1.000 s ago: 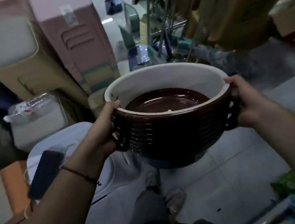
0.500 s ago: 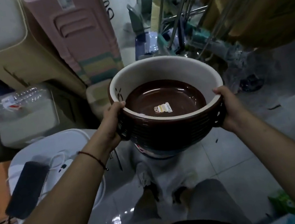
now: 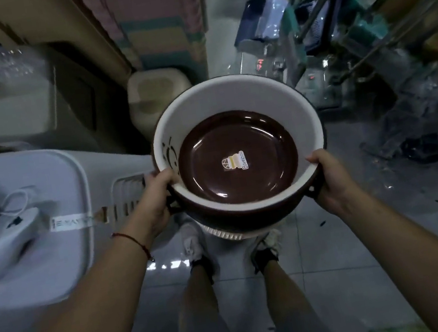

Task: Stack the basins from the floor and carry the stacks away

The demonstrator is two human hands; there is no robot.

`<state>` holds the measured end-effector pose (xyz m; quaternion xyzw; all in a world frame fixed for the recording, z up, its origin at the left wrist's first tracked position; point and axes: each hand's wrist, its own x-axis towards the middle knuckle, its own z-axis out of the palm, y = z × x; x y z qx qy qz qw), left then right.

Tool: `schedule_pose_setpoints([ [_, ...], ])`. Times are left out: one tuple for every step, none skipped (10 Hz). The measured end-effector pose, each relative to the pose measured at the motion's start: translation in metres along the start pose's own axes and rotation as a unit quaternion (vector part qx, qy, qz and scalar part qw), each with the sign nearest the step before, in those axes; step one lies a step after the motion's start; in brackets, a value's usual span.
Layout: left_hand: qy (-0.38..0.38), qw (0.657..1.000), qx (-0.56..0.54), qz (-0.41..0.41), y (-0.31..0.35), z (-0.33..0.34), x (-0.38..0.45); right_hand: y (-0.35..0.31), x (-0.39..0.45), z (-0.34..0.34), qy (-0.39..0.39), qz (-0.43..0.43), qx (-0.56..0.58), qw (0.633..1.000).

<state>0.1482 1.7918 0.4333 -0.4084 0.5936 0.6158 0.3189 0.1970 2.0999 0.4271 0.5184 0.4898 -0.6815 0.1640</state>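
At centre frame, above your feet, you hold the basin stack (image 3: 237,145): left hand (image 3: 156,200) grips its nine o'clock rim, right hand (image 3: 331,178) its three o'clock. Carrying step; next, walk it away level.

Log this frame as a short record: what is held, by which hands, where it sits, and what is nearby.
held: stack of basins, brown with white inner wall
left hand: grips the left rim
right hand: grips the right rim
position: off the floor, above the person's shoes
inside: sticker on the top basin's bottom
nearby: white lidded bin at left
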Motion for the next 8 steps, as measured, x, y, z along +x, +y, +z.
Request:
schedule_pose_setpoints([
  [0.021,1.0,0.017,-0.013,-0.044,0.004,0.022,0.028,0.034,-0.012,-0.009,0.04,-0.032,0.999],
  [0.057,0.995,0.085,-0.012,-0.085,0.0,0.038,0.061,0.057,-0.024,0.021,0.081,-0.099,0.992],
  [0.071,0.99,0.117,0.021,-0.103,-0.004,0.054,0.076,0.074,-0.031,0.043,0.069,-0.144,0.986],
  [0.059,0.989,0.132,0.039,-0.107,-0.006,0.06,0.075,0.075,-0.029,0.053,0.063,-0.155,0.984],
  [0.038,0.987,0.153,0.042,-0.103,-0.011,0.06,0.071,0.073,-0.025,0.053,0.075,-0.18,0.979],
  [0.005,0.97,0.24,0.044,-0.088,-0.016,0.053,0.054,0.055,-0.014,0.066,0.099,-0.231,0.966],
  [-0.002,0.947,0.313,0.073,-0.056,-0.015,0.039,0.029,0.033,-0.001,0.07,0.089,-0.262,0.959],
  [0.041,0.925,0.363,0.101,-0.008,-0.009,0.008,-0.004,-0.002,0.016,0.06,0.063,-0.267,0.96],
])
